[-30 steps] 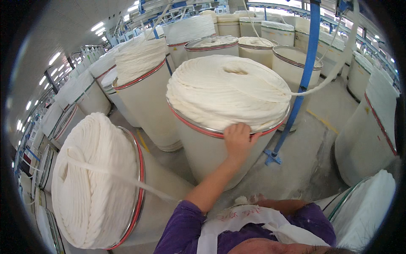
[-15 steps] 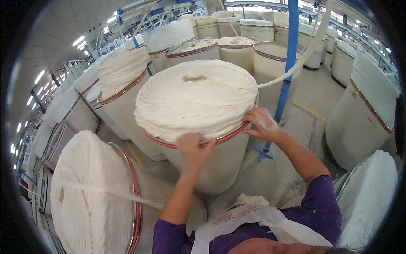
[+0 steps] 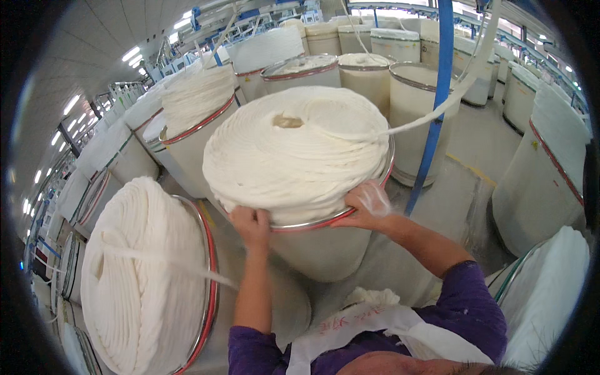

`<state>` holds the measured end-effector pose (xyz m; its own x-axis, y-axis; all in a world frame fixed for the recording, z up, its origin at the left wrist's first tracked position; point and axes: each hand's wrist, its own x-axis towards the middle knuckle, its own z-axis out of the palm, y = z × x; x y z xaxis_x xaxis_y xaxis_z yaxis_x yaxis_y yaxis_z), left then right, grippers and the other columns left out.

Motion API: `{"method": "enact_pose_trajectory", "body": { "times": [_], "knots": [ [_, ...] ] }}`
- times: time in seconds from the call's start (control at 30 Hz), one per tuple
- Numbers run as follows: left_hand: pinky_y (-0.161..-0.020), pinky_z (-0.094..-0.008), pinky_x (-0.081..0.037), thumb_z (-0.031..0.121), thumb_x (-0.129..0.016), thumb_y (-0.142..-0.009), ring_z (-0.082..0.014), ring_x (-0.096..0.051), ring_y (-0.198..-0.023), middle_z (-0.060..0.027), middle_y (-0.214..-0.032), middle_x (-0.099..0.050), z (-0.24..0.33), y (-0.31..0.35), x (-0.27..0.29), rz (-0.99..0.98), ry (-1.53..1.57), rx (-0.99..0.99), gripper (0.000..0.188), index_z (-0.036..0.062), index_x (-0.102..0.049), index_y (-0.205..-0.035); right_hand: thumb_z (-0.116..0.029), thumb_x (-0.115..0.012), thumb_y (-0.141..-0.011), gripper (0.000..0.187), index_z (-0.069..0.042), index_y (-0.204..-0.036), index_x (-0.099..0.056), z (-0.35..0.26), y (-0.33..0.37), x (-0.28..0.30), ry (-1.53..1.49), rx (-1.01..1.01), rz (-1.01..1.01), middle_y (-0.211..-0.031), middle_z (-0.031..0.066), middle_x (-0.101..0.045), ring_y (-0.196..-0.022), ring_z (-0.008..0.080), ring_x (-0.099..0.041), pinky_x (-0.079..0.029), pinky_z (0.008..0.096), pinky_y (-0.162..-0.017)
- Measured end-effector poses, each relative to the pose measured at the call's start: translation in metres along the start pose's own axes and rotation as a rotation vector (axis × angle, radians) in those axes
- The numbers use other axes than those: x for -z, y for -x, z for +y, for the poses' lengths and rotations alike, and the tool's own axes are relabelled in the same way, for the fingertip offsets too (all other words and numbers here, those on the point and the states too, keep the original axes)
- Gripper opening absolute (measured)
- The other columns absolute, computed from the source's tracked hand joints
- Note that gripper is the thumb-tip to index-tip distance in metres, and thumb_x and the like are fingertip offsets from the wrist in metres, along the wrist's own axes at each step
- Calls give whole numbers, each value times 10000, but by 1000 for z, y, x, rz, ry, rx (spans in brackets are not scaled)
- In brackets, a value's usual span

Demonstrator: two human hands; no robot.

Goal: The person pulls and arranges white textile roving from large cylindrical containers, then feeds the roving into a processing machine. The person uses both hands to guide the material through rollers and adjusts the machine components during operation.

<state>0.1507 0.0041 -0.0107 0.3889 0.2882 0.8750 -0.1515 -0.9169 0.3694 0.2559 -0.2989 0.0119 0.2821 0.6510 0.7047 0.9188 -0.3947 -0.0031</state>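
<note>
In front of me stands a tall cream sliver can (image 3: 325, 253) with a red-and-metal rim. A thick round coil of white sliver (image 3: 294, 156) rises above that rim, with a hole near the middle of its top. My left hand (image 3: 251, 226) is closed over the near-left rim, its fingers curled against the coil's lower edge. On the near-right rim, my right hand (image 3: 367, 205) has its fingers over the edge and its thumb outside. Some thin whitish material clings to the back of that hand. From the coil's right side a strand of sliver (image 3: 431, 117) runs upward past a blue pole.
At lower left, another can (image 3: 209, 281) leans with its bulging sliver coil (image 3: 140, 275) toward the left. The blue pole (image 3: 431, 137) stands just right of the middle can. More full cans (image 3: 550, 150) line the right, and an open can (image 3: 415, 106) stands behind.
My left hand has moved left along the rim, and my right hand has also shifted left and nearer. The view has swung slightly left.
</note>
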Motion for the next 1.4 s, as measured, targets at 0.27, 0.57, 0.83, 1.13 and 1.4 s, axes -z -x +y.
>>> {"method": "enact_pose_trajectory", "body": {
  "times": [0.27,0.57,0.83,1.13,1.4],
  "knots": [
    [-733,-445,-394,145,-544,-906,-352,-500,-776,-159,-742,-521,-48,-32,-12,51,36,204,233,-15,-515,-740,-549,-658,-832,513,-72,-658,-583,-59,-45,-21,-127,-143,-172,-660,122,-570,-624,319,-581,-440,444,-551],
    [-1005,-460,-379,174,-470,-974,-424,-503,-1186,-214,-1067,-580,-15,-42,-108,-48,197,96,230,-30,-577,-970,-447,-673,-845,399,-53,-793,-627,-25,-48,-18,71,-251,-110,-829,119,-613,-819,325,-623,-509,435,-716],
    [-877,-406,-432,152,-566,-897,-357,-556,-855,-128,-835,-574,56,-55,-90,-196,-3,-148,121,40,-575,-853,-354,-630,-861,408,-8,-1073,-591,24,-30,15,-20,-183,-55,-937,176,-617,-875,342,-614,-490,491,-781],
    [-815,-476,-499,315,-547,-895,-432,-638,-921,-215,-962,-689,126,-81,-157,-1042,248,-103,326,22,-682,-944,-116,-610,-763,432,-10,-1180,-571,28,-43,36,-79,-231,67,-1089,178,-592,-1063,369,-563,-442,466,-901],
    [-1129,-412,-320,282,-521,-882,-335,-413,-1360,-203,-1443,-467,130,-139,-207,-1058,12,44,547,49,-508,-1377,-178,-496,-903,262,-3,-1070,-598,63,-8,21,102,169,-24,-1125,226,-603,-1112,388,-567,-439,474,-982]
  ]
}}
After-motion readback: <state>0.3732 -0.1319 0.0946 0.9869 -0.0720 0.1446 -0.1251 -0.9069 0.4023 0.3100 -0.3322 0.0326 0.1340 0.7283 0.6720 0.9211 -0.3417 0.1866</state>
